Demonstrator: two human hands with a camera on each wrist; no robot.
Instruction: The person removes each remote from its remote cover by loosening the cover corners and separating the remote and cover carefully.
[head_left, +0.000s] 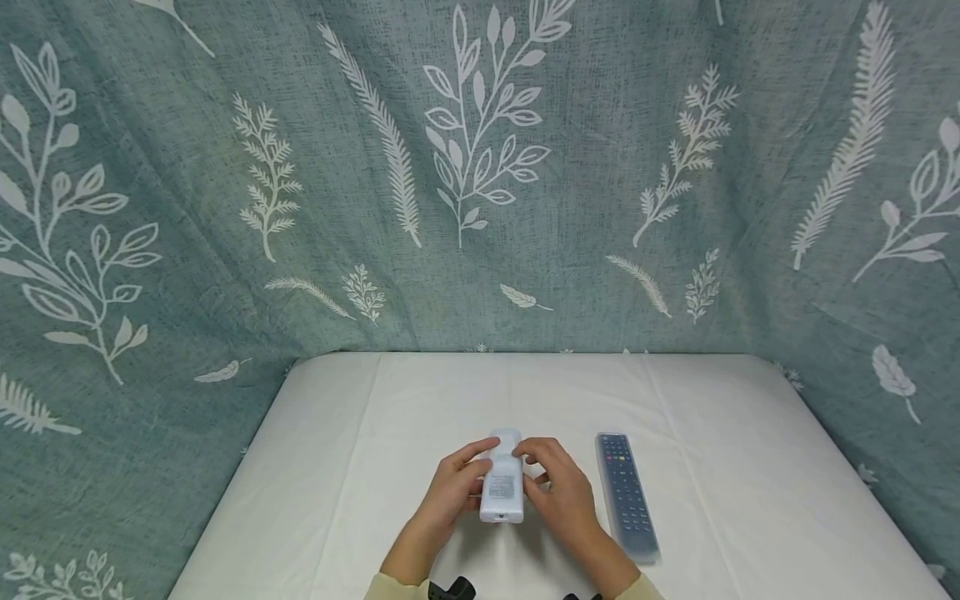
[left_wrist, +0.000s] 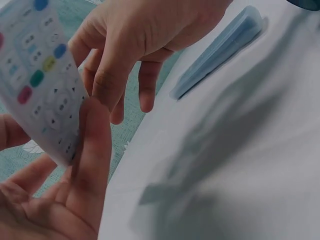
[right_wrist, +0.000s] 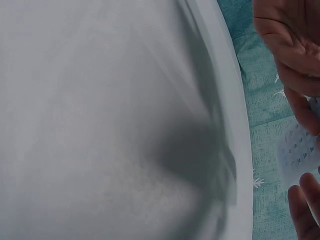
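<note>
A white remote control (head_left: 501, 493) is held up over the table, its labelled back toward the head camera. My left hand (head_left: 447, 490) grips its left side, with fingertips on the back. From the other side my right hand (head_left: 561, 487) pinches the right edge near the upper half. Coloured and white buttons on the front of the remote control (left_wrist: 45, 75) show in the left wrist view, between the left hand (left_wrist: 75, 195) below and the right hand (left_wrist: 145, 35) above. Only part of the remote control (right_wrist: 297, 150) appears in the right wrist view, beside the right hand (right_wrist: 295, 55).
A dark remote control (head_left: 628, 500) in a translucent cover lies on the white table (head_left: 405, 408), right of my right hand. Behind and beside the table hangs a teal leaf-patterned cloth (head_left: 337, 192). Hand shadows fall on the tabletop.
</note>
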